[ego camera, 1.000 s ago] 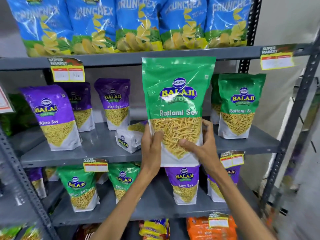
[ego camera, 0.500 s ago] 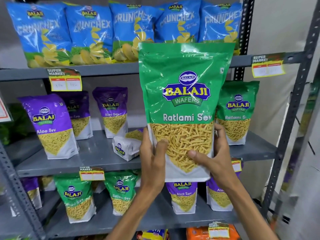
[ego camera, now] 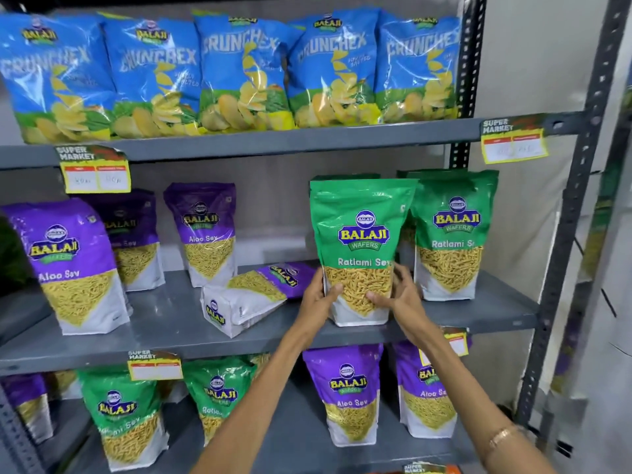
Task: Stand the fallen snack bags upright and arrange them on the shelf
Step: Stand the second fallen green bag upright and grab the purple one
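Both hands clamp the green bag (ego camera: 359, 248) low on its sides, the left hand (ego camera: 318, 295) on one edge and the right hand (ego camera: 398, 295) on the other; it stands upright on the middle shelf (ego camera: 171, 323), near the front. Just beside the left hand, to its left, a purple bag (ego camera: 253, 295) lies flat (top pointing back and right, base toward the front edge). The left hand is nearer, so I'd expect it to take that one.

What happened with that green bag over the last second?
Both hands, the left hand and right hand, carried the green Ratlami Sev bag from mid-air onto the middle shelf, upright, keeping their grip. The fallen purple Aloo Sev bag stayed lying down.
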Motion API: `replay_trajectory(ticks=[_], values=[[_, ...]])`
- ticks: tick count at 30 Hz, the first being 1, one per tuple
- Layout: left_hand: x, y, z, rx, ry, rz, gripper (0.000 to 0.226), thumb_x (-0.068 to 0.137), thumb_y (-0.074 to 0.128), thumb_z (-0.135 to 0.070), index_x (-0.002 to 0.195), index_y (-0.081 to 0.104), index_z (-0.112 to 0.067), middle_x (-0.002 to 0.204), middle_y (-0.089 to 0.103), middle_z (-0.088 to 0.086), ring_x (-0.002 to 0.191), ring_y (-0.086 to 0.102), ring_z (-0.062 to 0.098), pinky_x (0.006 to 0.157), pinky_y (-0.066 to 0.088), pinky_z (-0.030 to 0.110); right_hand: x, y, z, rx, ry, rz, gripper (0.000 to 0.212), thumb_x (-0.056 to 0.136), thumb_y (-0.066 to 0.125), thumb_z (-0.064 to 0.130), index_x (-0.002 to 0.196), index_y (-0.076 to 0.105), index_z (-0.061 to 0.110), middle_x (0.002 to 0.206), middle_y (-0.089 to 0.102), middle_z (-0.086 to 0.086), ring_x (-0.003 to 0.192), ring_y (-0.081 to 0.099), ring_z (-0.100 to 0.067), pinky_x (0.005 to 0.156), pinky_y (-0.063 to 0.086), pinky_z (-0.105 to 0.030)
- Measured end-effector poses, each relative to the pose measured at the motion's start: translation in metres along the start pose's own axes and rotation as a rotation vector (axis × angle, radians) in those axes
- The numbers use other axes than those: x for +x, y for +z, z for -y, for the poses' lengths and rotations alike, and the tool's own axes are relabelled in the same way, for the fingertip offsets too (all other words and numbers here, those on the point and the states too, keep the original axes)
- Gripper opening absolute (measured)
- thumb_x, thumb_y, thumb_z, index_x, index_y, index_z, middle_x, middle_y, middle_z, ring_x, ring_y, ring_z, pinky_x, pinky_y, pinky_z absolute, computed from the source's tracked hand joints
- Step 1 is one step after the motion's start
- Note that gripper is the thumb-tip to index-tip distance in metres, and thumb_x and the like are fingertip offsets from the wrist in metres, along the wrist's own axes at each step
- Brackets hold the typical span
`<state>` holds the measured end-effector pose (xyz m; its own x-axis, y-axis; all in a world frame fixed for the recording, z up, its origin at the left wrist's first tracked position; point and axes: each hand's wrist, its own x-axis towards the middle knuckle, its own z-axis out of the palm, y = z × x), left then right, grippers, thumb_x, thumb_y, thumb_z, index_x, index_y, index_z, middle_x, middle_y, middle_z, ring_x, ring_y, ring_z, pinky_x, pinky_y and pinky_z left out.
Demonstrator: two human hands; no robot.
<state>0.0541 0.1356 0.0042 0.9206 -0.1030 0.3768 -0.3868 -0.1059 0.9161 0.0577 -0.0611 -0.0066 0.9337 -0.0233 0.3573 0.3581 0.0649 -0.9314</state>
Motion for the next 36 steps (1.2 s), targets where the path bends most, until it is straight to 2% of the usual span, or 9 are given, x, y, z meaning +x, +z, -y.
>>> replay_trajectory(ticks=[4,9,17,20,24,28,30,33,36], values=[[0.034,0.009,0.017,0.058,-0.010,-0.009,0.046,0.102,0.058,-0.015,0.147,0.046,-0.014,0.143,0.062,0.005,0.131,0.059,0.018,0.116,0.045,0.044,0.030,-0.005,-0.011,-0.084,-0.006,0.005,0.078,0.079,0.080,-0.003,0.139,0.038,0.022,0.140,0.060,-0.011,0.119,0.065,-0.012,0.092,0.057,-0.024],[0.042,0.010,0.032,0.070,-0.033,-0.010,0.031,0.103,0.057,-0.019,0.133,0.054,-0.026,0.136,0.066,0.006,0.130,0.061,0.027,0.110,0.050,0.038,0.046,-0.017,-0.036,-0.133,0.000,0.044,0.103,0.066,0.088,0.055,0.150,0.033,0.032,0.148,0.055,-0.002,0.137,0.053,-0.019,0.116,0.042,-0.047],[0.038,0.010,0.032,0.032,-0.036,0.003,0.032,0.107,0.050,-0.019,0.138,0.047,-0.026,0.138,0.061,-0.001,0.135,0.056,0.022,0.114,0.045,0.034,0.045,-0.008,-0.033,-0.291,-0.060,0.035,0.077,0.090,0.074,0.014,0.151,0.028,0.014,0.144,0.053,-0.007,0.131,0.052,-0.017,0.091,0.045,-0.001],[0.033,0.010,0.027,0.037,-0.057,0.014,0.038,0.107,0.048,-0.017,0.145,0.043,-0.023,0.141,0.058,0.000,0.131,0.056,0.016,0.106,0.047,0.020,0.042,-0.007,-0.029,-0.301,-0.053,0.008,0.077,0.088,0.075,0.012,0.150,0.029,0.011,0.143,0.053,-0.009,0.129,0.054,-0.019,0.091,0.046,-0.002],[0.021,0.007,0.020,-0.038,-0.069,-0.081,0.054,0.105,0.050,-0.006,0.155,0.032,-0.013,0.151,0.052,0.011,0.141,0.051,0.026,0.113,0.044,0.032,0.026,-0.001,-0.022,-0.338,-0.088,-0.099,0.089,0.084,0.081,0.031,0.153,0.028,0.013,0.151,0.045,-0.002,0.137,0.046,-0.015,0.113,0.041,-0.029],[-0.020,-0.019,0.010,0.045,0.107,-0.289,0.037,0.101,0.061,-0.008,0.135,0.057,-0.020,0.132,0.067,0.002,0.121,0.065,0.014,0.104,0.052,0.030,-0.022,0.018,-0.019,-0.470,-0.369,-0.349,0.038,0.091,0.074,0.030,0.121,0.055,0.015,0.119,0.058,-0.002,0.110,0.059,-0.020,0.096,0.048,-0.034],[-0.032,-0.047,-0.002,0.132,0.175,-0.365,0.026,0.099,0.062,-0.009,0.123,0.067,-0.017,0.118,0.073,-0.005,0.108,0.068,0.004,0.096,0.055,0.028,-0.038,0.041,-0.013,-0.493,-0.404,-0.304,0.012,0.093,0.070,0.025,0.095,0.062,0.016,0.092,0.065,0.002,0.085,0.062,-0.018,0.080,0.051,-0.034],[-0.031,-0.098,-0.023,0.371,0.271,-0.578,0.019,0.097,0.064,-0.010,0.112,0.072,-0.018,0.110,0.074,-0.005,0.103,0.067,0.013,0.093,0.055,0.037,-0.027,0.088,-0.008,-0.531,-0.201,-0.092,0.036,0.095,0.063,0.042,0.073,0.062,0.013,0.064,0.067,-0.002,0.064,0.063,-0.022,0.066,0.049,-0.036],[-0.007,-0.154,-0.035,0.888,0.061,-0.617,0.030,0.090,0.068,-0.030,0.120,0.068,-0.026,0.127,0.068,0.001,0.121,0.059,0.028,0.102,0.046,0.045,-0.003,0.140,-0.007,-0.743,0.026,0.135,0.063,0.096,0.042,0.064,0.072,0.064,0.010,0.076,0.070,-0.014,0.081,0.066,-0.032,0.077,0.048,-0.038]])
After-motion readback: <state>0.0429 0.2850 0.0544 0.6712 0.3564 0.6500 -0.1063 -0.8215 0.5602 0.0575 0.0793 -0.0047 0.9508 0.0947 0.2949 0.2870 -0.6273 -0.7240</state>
